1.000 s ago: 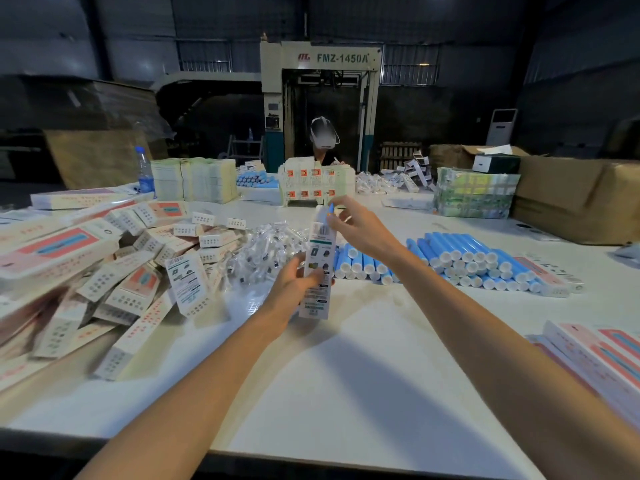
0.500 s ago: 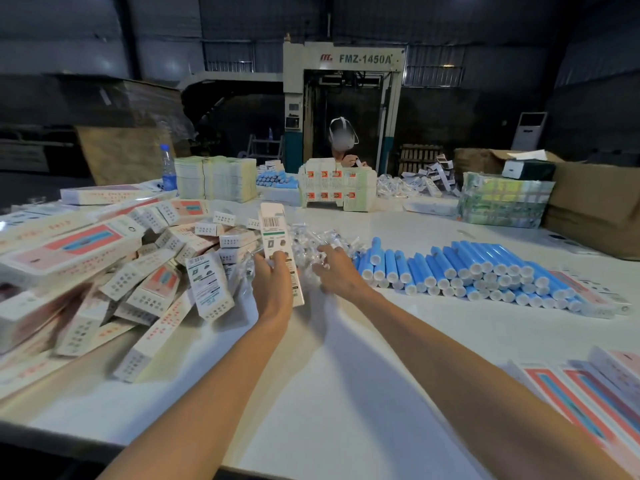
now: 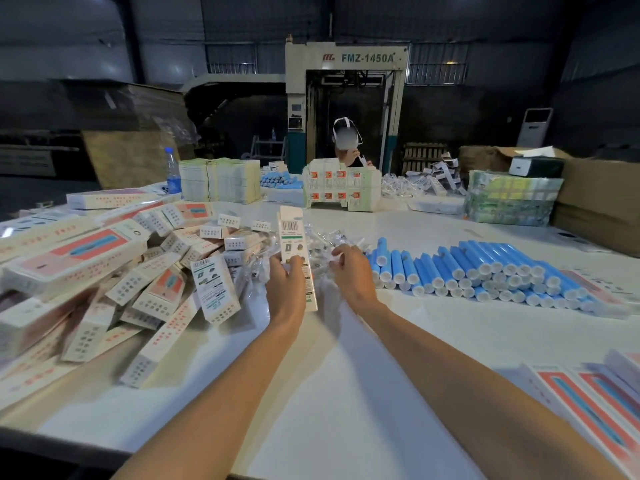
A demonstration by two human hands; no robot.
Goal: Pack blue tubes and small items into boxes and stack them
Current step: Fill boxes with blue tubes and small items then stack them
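Note:
My left hand (image 3: 285, 289) grips a long white box (image 3: 293, 240) that stands upright with its top flap open and a barcode facing me. Just right of it, my right hand (image 3: 349, 271) reaches with curled fingers into a pile of small clear-wrapped items (image 3: 322, 242); what the fingertips hold is hidden. To the right, several blue tubes (image 3: 478, 268) with white caps lie in rows on the white table (image 3: 346, 393).
A heap of packed white and red boxes (image 3: 114, 271) fills the left of the table. Flat box blanks (image 3: 595, 400) lie at the near right. Across the table a person works behind stacked cartons (image 3: 341, 188). Brown cardboard cases (image 3: 599, 209) stand far right.
My left hand carried the box left and stood it beside the wrapped items. My right hand left the box top and dropped into the pile of wrapped items.

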